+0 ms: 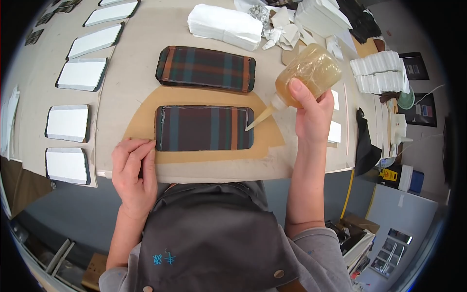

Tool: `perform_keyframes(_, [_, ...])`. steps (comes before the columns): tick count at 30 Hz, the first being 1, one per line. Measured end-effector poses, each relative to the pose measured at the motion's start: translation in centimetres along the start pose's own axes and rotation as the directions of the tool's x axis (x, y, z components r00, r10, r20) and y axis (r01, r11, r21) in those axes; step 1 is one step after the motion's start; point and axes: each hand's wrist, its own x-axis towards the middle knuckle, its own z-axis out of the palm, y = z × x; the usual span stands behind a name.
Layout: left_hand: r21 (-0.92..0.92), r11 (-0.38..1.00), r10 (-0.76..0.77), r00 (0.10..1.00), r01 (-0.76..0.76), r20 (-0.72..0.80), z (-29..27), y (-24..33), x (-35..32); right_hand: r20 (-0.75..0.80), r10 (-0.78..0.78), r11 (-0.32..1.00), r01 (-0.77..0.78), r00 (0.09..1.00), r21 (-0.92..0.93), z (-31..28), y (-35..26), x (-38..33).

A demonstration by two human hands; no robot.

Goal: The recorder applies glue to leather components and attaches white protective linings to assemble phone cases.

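The tabletop [146,29] is wide, pale beige and matt, and it carries all the work. On it, near the person, a flat tan paper sheet [146,124] with a curved far edge is laid as a protecting underlay. On this sheet the near plaid panel [204,128] is placed: a long rectangle with rounded corners, covered by woven cloth in dark red, teal and orange stripes. A second plaid panel [206,68] of the same shape lies just beyond it, farther from the person. At the left, white-faced panels [68,122] with dark edges are set in a column. At the far side a stack of white sheets [224,25] is seen.

The glue bottle [309,73] is soft, translucent and amber, with a long pale nozzle. It is grasped by the right hand [311,109], whose grip is closed around the bottle body, and it is tilted so that the nozzle tip touches, or nearly touches, the right end of the near panel. The left hand [134,168] is laid flat with released fingers on the sheet, at the left end of the panel; nothing is held by it.

For a good result, it is judged that the bottle should be squeezed gently and evenly, the tip kept close along the cloth edge, and the panel kept steady by the left hand, so that a thin line is made and no glue is spilled on the cloth face.
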Motion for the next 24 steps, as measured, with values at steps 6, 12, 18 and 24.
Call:
perform_keyframes(6, [0.035,0.998,0.057,0.998,-0.058,0.027,-0.1,0.0,0.2,-0.044,0.000,1.000,0.002,0.999,0.031,-0.4,0.1,0.3])
perform_keyframes(12, [0.039,0.998,0.042,0.999,-0.043,0.015,-0.1,-0.3,0.1,0.008,0.064,0.998,-0.064,0.998,0.025,-0.5,0.1,-1.8])
perform_keyframes(18, [0.007,1.000,0.016,0.999,-0.016,-0.038,-0.2,-0.4,-0.1,0.305,0.253,0.765,-0.383,0.918,0.518,-2.9,0.0,-0.3])
perform_keyframes(24, [-0.027,0.998,0.047,0.998,-0.048,-0.049,-0.1,-0.7,-0.1,0.184,-0.004,0.937,-0.060,0.983,0.344,7.4,-2.7,-1.6])
